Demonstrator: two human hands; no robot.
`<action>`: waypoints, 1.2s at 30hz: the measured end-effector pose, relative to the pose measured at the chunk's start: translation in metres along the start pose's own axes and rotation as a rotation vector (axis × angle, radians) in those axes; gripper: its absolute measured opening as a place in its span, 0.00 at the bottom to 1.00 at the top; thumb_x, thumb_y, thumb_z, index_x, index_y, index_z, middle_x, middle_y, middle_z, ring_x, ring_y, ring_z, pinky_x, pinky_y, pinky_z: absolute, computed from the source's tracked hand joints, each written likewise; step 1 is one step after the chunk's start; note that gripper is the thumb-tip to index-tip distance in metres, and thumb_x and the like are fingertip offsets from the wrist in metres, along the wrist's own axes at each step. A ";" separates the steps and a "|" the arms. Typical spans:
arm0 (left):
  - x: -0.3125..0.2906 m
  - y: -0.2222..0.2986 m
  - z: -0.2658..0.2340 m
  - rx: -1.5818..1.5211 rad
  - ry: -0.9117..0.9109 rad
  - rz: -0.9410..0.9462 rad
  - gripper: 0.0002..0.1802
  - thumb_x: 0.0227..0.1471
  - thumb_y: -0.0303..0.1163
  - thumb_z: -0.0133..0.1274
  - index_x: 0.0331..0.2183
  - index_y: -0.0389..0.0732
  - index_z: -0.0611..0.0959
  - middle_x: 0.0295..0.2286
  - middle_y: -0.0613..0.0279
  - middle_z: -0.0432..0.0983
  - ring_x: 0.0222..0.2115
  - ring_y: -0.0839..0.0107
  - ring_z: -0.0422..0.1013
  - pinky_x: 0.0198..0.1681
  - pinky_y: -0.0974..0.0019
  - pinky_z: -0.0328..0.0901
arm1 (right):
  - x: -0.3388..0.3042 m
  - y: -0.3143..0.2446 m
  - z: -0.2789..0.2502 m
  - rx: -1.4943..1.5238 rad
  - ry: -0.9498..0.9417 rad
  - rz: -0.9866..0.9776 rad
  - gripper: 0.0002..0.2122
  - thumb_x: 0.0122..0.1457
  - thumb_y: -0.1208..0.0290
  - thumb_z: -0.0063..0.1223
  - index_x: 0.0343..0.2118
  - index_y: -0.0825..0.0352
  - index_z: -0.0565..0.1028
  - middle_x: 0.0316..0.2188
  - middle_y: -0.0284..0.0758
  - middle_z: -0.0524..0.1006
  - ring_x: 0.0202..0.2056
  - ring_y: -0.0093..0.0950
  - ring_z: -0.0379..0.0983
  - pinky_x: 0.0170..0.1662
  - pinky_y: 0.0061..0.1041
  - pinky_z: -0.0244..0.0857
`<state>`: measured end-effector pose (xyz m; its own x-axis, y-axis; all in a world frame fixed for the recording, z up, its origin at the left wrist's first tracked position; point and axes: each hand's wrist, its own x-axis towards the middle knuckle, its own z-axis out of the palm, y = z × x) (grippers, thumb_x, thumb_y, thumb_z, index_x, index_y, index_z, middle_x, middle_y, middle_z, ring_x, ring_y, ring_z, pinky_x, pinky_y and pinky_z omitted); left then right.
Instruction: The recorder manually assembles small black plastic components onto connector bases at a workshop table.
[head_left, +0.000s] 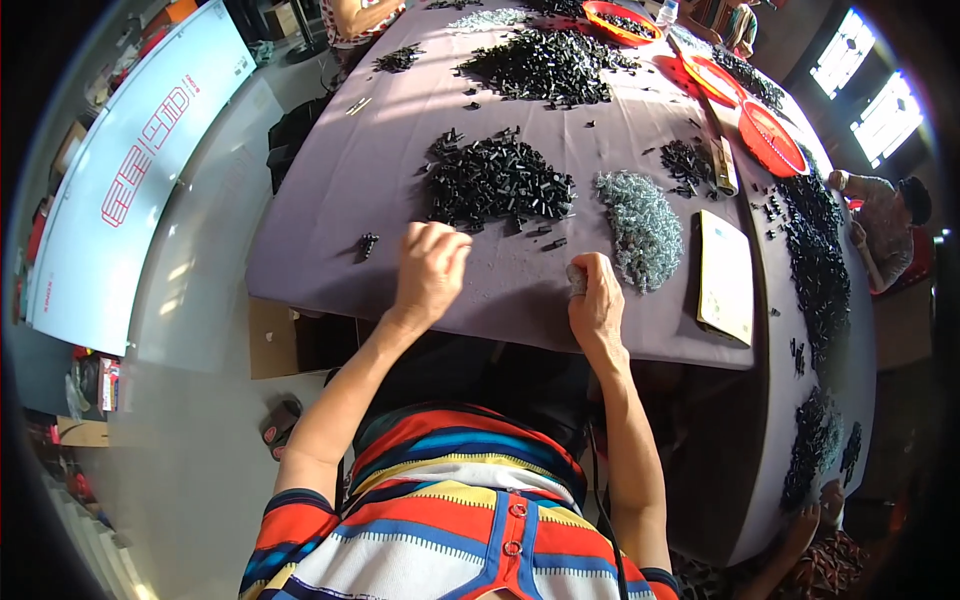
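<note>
My left hand is over the table's near part, just in front of a heap of small black plastic pieces. Its fingers are curled together, and whatever they pinch is hidden. Closer to the table's front edge, my right hand is closed around a small bunch of clear pieces showing at its thumb side. A pile of similar small clear pieces lies just beyond it to the right. A few loose black pieces lie between the hands and the heap. More black pieces sit left of my left hand.
A cream-coloured flat box or book lies at the table's right edge. Farther back are a large black heap and red baskets. Another table on the right carries more black pieces. Other people work around the tables.
</note>
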<state>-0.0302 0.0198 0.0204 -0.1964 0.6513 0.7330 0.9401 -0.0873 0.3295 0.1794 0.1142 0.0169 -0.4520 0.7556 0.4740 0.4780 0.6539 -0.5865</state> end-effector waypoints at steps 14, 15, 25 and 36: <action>0.034 0.060 0.096 0.058 -0.363 0.046 0.08 0.41 0.26 0.56 0.30 0.42 0.79 0.26 0.54 0.70 0.31 0.58 0.68 0.34 0.60 0.65 | -0.007 0.015 0.003 0.228 0.107 0.003 0.14 0.42 0.90 0.41 0.34 0.70 0.68 0.28 0.42 0.72 0.32 0.39 0.71 0.38 0.28 0.65; 0.033 0.060 0.098 0.071 -0.375 0.055 0.07 0.42 0.25 0.55 0.29 0.41 0.79 0.27 0.54 0.70 0.31 0.58 0.68 0.34 0.60 0.65 | -0.006 0.014 0.003 0.232 0.106 -0.002 0.13 0.43 0.88 0.43 0.33 0.68 0.68 0.28 0.41 0.71 0.32 0.40 0.70 0.37 0.30 0.64; 0.014 0.055 0.082 -0.117 -0.301 0.012 0.09 0.42 0.20 0.53 0.29 0.39 0.71 0.28 0.55 0.66 0.32 0.57 0.66 0.37 0.58 0.63 | -0.004 0.014 0.002 0.198 0.106 -0.024 0.11 0.43 0.87 0.46 0.32 0.67 0.68 0.29 0.40 0.71 0.34 0.41 0.70 0.36 0.31 0.64; 0.003 0.065 0.072 -0.473 -0.177 -0.213 0.15 0.47 0.19 0.50 0.41 0.36 0.75 0.29 0.59 0.68 0.28 0.68 0.68 0.33 0.69 0.65 | -0.005 0.013 0.000 0.284 0.102 0.015 0.13 0.40 0.89 0.46 0.32 0.67 0.70 0.29 0.40 0.72 0.33 0.41 0.71 0.35 0.30 0.65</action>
<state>0.0505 0.0699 0.0010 -0.2802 0.8050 0.5229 0.6486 -0.2428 0.7213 0.1873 0.1190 0.0073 -0.3616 0.7745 0.5190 0.2481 0.6165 -0.7472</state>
